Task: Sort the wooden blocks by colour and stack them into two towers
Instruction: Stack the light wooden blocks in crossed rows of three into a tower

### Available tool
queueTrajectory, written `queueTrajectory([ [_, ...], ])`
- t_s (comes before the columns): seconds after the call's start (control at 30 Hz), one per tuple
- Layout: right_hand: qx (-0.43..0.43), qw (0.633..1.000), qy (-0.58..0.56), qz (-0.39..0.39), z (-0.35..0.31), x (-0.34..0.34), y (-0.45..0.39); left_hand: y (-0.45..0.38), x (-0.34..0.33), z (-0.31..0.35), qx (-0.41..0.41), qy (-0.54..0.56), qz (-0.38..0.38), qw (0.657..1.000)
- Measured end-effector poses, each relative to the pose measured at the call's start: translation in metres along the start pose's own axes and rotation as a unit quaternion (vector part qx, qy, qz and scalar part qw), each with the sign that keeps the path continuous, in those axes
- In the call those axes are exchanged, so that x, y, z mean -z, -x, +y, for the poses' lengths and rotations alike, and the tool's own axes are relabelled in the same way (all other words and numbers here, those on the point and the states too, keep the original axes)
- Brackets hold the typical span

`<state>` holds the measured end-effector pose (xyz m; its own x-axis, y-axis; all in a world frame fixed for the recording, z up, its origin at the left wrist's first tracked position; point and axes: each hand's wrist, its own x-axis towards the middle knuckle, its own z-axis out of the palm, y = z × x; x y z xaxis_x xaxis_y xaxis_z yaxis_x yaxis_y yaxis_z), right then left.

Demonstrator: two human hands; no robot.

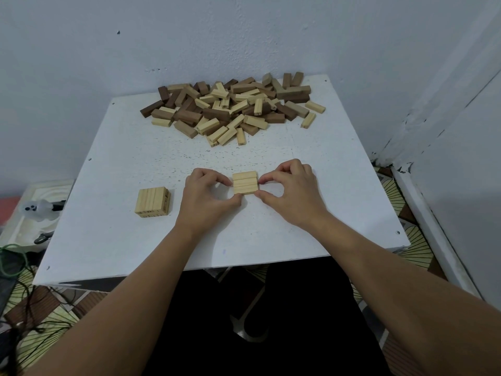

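A loose pile of light and dark wooden blocks (233,107) lies at the far side of the white table (339,213). Near the middle, three light blocks (245,183) lie side by side as one flat layer. My left hand (206,198) pinches this layer at its left edge and front corner with thumb and fingertips. From the right side, my right hand (290,191) pinches it between thumb and forefinger. A short stack of light blocks (152,202) stands apart to the left of my left hand.
The table sits in a corner, with walls behind and to the right. A low white tray (24,229) holding a pale figure and small items is on the floor at the left, next to green and black cables (13,264). Patterned floor shows around the table.
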<state>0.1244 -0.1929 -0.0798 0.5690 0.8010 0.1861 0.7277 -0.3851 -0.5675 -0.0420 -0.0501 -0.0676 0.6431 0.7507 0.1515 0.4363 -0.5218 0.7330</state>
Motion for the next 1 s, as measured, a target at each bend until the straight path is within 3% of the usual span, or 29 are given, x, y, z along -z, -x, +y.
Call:
queueTrajectory([
  [0.27,-0.009,1.0,-0.002,0.0,-0.002,0.002,0.0,-0.002,0.001,0.0,0.005,-0.002,-0.002,1.0],
  [0.5,-0.054,0.996,-0.002,-0.068,-0.009,0.015,-0.009,0.0,0.004,0.002,0.003,0.015,-0.011,1.0],
  [0.67,-0.053,0.992,-0.007,-0.114,-0.006,0.029,-0.018,-0.018,0.023,0.004,0.051,0.029,-0.143,0.988],
  [0.77,-0.032,0.987,-0.007,-0.158,-0.006,0.035,-0.025,-0.032,0.032,0.011,0.062,-0.03,-0.208,0.976],
  [1.0,-0.029,0.984,0.01,-0.178,-0.005,0.03,-0.032,-0.046,0.035,0.016,0.062,-0.067,-0.243,0.966],
])
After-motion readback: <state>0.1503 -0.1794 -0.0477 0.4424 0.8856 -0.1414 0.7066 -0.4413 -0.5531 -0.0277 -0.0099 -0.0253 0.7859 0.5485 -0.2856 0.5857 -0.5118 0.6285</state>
